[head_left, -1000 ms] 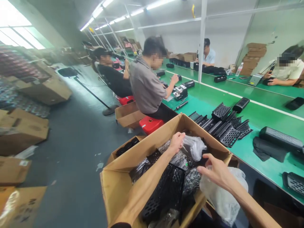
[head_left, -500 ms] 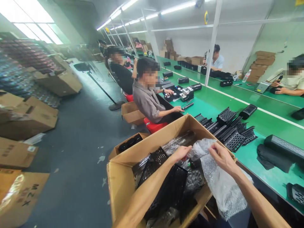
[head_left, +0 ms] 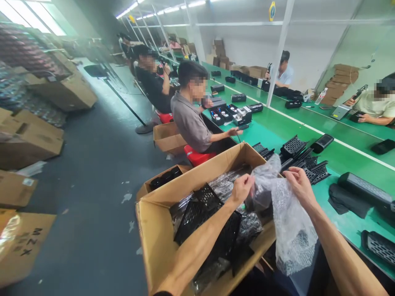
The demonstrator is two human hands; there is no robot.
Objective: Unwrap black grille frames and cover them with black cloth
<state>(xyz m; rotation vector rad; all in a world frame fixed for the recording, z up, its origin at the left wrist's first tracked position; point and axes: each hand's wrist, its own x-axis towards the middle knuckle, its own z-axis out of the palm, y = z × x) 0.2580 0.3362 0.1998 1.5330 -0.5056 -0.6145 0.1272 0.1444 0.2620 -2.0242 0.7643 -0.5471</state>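
Both hands pinch the top of a clear bubble-wrap bag that hangs over the near right corner of an open cardboard box: the left hand closes its fingers on the bag's crumpled mouth, and the right hand grips the edge just beside it. The box under them is full of black perforated plastic grilles (some wrapped in clear film). Beyond it, more loose grilles lie heaped on the green workbench, where a seated co-worker reaches across the bench.

floor: dark grey | benches: green, long | ceiling strip lights | windows: probably, overexposed
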